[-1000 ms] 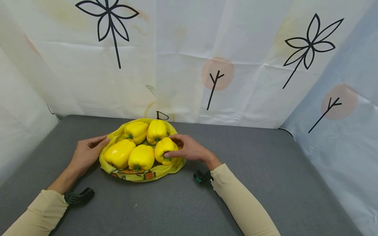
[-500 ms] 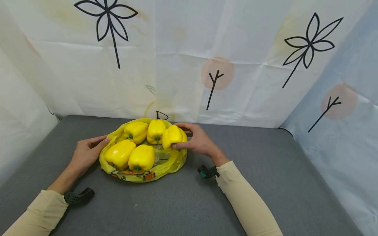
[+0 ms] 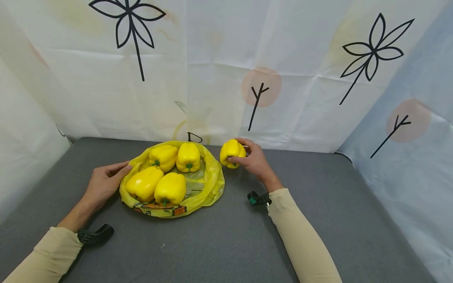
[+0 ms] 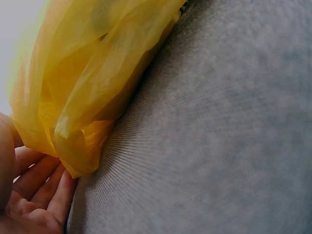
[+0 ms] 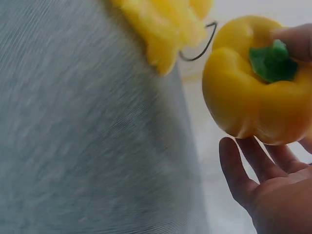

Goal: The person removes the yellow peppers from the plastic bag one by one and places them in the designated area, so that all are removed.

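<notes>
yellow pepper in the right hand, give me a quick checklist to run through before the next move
1. Grip: ok, the right hand holds the yellow pepper between thumb and fingers.
2. Pepper out of the yellow bag: ok, it is just beyond the bag's right rim.
3. Bag steadied: ok, the left hand is at its left edge.
4. Other four peppers inside the bag: ok, all four lie within its rim.
5. Stem attached: ok, green and in place in the right wrist view.
6. Pepper's underside clear of the table: cannot tell.
</notes>
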The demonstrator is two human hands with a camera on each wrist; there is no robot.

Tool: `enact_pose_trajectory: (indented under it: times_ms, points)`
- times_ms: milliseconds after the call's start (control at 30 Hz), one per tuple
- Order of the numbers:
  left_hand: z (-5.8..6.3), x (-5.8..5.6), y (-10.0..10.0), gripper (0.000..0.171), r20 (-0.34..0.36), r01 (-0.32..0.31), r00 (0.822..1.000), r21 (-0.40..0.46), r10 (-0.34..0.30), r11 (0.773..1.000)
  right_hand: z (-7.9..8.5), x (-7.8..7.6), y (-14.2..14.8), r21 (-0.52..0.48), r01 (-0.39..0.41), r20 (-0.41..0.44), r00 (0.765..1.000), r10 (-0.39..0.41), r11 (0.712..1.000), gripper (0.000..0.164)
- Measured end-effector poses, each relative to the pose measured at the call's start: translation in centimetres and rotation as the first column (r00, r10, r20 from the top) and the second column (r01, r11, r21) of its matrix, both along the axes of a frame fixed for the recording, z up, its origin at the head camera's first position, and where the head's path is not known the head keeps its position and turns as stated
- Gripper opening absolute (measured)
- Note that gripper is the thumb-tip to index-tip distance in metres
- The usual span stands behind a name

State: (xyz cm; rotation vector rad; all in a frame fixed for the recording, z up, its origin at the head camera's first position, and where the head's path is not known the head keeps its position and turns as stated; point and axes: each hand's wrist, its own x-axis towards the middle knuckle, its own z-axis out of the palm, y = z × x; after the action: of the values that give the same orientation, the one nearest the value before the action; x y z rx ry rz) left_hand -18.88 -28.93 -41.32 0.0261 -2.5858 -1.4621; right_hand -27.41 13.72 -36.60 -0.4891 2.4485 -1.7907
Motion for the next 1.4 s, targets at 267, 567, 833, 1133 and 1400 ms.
enact_pose_trajectory:
  times_ms: [267,567,833,1133,1400]
  points:
    - [0.0,0.0,0.1,0.06,-0.004,0.002,1.0,0.0,-0.002,1.0,-1.9,-1.1,0.7,-0.064,0.056,0.049,0.997,-0.053,0.996,0.073]
    - [-0.1,0.1,-0.1,0.057,-0.032,0.022,0.999,0.002,-0.021,1.0,-2.5,-1.5,1.0,-0.058,0.1,0.053,0.994,-0.097,0.993,0.076]
    - [0.1,0.1,-0.1,0.058,-0.024,0.017,1.0,0.003,-0.017,1.0,-2.8,-1.5,0.8,-0.023,0.116,0.046,0.992,-0.115,0.993,0.076]
    - [0.0,0.0,0.0,0.059,-0.009,0.009,1.0,0.004,-0.009,1.0,-3.1,-1.7,0.8,-0.032,0.077,0.085,0.994,-0.074,0.996,0.075]
    - [0.1,0.0,0.1,0.061,0.015,0.001,1.0,0.001,-0.001,1.0,-3.3,-1.6,1.0,-0.042,0.064,0.098,0.993,-0.06,0.997,0.076]
